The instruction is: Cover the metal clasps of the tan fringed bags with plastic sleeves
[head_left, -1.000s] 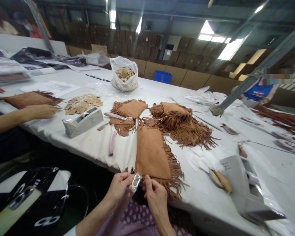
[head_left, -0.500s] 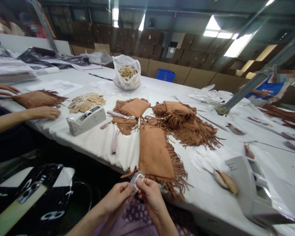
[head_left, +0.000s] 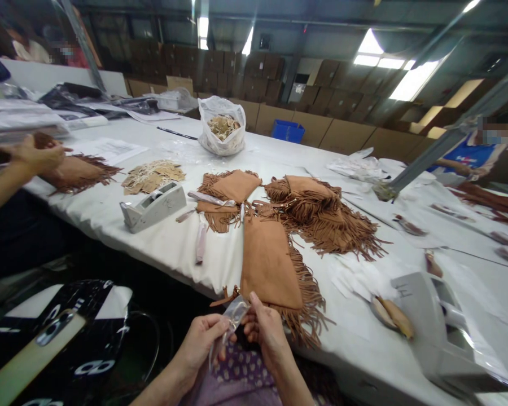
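My left hand (head_left: 203, 338) and my right hand (head_left: 266, 328) are both closed on a small clear plastic wrap (head_left: 233, 313) at the table's near edge, over my lap. The wrap covers the end of a brown strap that runs from a tan fringed suede bag (head_left: 268, 262) lying flat just beyond my hands. Its metal ring (head_left: 236, 292) sits at the bag's near corner. More fringed tan bags (head_left: 317, 211) are heaped behind it, and another (head_left: 232, 189) lies to the left.
A grey tape dispenser (head_left: 154, 206) sits to the left, another (head_left: 442, 332) to the right. Paper tags (head_left: 152, 176) lie loose, more in a plastic bag (head_left: 220, 132). A co-worker's hands (head_left: 36, 155) hold a bag at far left. Another person sits far right. The white table (head_left: 110, 217) spans the view.
My hands have shifted slightly along the plastic-wrapped strap end, which now droops lower between them. The co-worker on the left has lifted both hands up to a fringed bag.
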`<action>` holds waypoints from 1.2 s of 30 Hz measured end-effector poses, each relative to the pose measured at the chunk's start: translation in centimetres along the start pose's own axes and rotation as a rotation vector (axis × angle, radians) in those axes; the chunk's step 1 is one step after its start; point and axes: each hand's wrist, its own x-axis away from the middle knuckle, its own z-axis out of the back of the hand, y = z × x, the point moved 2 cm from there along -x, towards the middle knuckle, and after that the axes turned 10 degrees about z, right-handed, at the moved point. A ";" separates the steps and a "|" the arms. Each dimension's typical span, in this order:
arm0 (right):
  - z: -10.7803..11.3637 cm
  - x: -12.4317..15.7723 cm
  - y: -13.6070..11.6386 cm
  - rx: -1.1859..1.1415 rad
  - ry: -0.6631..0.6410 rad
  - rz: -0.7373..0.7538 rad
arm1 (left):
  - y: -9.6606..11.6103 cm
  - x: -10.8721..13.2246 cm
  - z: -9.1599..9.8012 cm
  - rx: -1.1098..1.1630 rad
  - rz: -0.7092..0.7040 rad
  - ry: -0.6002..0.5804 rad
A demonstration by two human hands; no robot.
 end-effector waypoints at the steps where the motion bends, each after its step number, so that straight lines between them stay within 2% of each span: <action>1: -0.1 0.2 0.0 0.009 -0.070 -0.015 | 0.0 0.0 0.0 -0.006 -0.002 0.012; 3: -0.4 0.5 0.0 0.018 -0.194 -0.037 | 0.1 0.1 -0.1 -0.034 -0.029 0.033; 5: -0.6 0.7 0.0 0.006 -0.233 -0.033 | 0.4 0.2 -0.2 -0.073 -0.074 0.056; 13: -1.5 0.5 -0.2 -0.106 -0.193 -0.070 | 0.8 0.6 -0.6 -0.056 -0.156 0.084; 21: -2.2 -0.2 -0.5 -0.093 -0.059 -0.128 | 1.0 0.0 -0.9 -0.038 -0.304 0.248; 25: -2.2 -0.4 -0.7 -0.040 0.001 -0.143 | 0.4 0.0 -1.1 -0.208 -0.347 0.350; 31: -1.9 -0.2 -0.9 -0.048 0.057 -0.144 | 0.1 0.7 -1.4 -0.653 -0.726 0.405; 33: -1.7 0.0 -1.1 -0.064 0.057 -0.139 | 0.3 0.8 -1.3 -0.781 -0.764 0.424; 36: -1.3 0.6 -1.6 -0.119 0.018 -0.118 | 1.0 0.8 -1.0 -0.845 -0.754 0.420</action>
